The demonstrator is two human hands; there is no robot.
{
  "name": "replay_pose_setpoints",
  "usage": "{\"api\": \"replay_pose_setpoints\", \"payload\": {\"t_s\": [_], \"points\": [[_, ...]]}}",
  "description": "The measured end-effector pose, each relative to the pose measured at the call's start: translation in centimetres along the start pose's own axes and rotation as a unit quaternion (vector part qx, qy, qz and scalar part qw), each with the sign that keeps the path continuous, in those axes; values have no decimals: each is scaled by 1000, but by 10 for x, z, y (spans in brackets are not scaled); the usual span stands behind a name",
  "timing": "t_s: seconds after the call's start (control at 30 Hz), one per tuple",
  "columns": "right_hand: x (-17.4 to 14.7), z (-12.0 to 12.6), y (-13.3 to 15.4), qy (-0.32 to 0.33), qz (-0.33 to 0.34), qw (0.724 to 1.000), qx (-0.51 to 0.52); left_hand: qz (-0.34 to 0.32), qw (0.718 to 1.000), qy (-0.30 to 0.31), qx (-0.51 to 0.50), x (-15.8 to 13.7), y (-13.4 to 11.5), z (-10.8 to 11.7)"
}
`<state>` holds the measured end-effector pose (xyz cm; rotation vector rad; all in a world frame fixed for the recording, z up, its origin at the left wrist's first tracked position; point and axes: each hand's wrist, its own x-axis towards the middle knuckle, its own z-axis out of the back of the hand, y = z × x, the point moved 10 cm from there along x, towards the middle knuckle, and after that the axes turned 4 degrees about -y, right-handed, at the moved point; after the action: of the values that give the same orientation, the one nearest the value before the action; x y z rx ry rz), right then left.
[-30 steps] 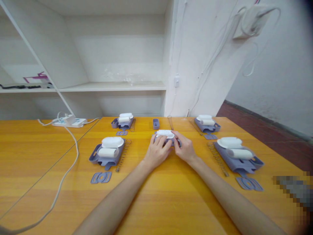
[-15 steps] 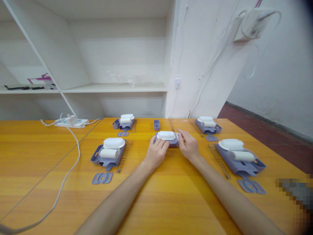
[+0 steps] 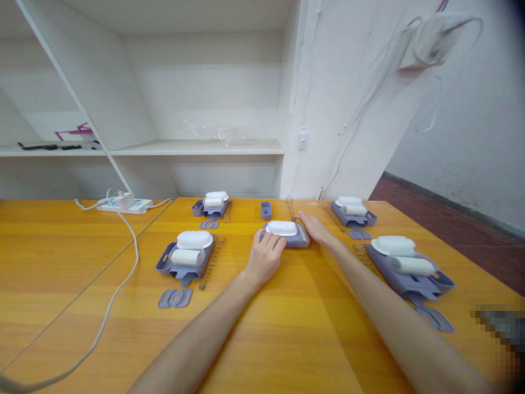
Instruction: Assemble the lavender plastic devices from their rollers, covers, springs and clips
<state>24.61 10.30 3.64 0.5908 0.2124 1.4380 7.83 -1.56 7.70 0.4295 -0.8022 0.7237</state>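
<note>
A grey-purple plastic casing (image 3: 292,241) lies crosswise on the table in front of me, with a white oval bristled piece (image 3: 281,228) on top. A pale rounded part (image 3: 303,234) shows along its right end. My left hand (image 3: 266,254) is closed on the casing's near left side, fingers bent over its edge. Just past the right end is my right hand (image 3: 314,229), its fingers stretched forward. Their tips are close to a thin wire spring (image 3: 290,207) behind the casing; whether they touch it I cannot tell. A small grey-purple cup (image 3: 266,210) sits farther back.
Similar sets of casings, white oval pieces and white rolls stand at front left (image 3: 186,257), back left (image 3: 215,205), back right (image 3: 353,210) and front right (image 3: 410,268), with springs and flat cut-out plates (image 3: 175,298) nearby. A power strip (image 3: 125,204) and its cable (image 3: 118,290) lie left.
My right hand has left the casing's right end and moved back toward the spring, its fingers straightening. My left hand stays on the casing. The view has shifted slightly.
</note>
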Motion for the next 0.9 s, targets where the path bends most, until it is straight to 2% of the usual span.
{"api": "replay_pose_setpoints", "payload": {"t_s": [0.3,0.6,0.9], "points": [[21,-17,-10,8,-77,994,-73,3,1000,-2,-3,0,1,1],[22,3,-48,-34,-143,986,-77,5,1000,-11,-4,1,2,5],[20,9,-68,-58,-146,988,2,3,1000,-3,-10,-1,3,-1]]}}
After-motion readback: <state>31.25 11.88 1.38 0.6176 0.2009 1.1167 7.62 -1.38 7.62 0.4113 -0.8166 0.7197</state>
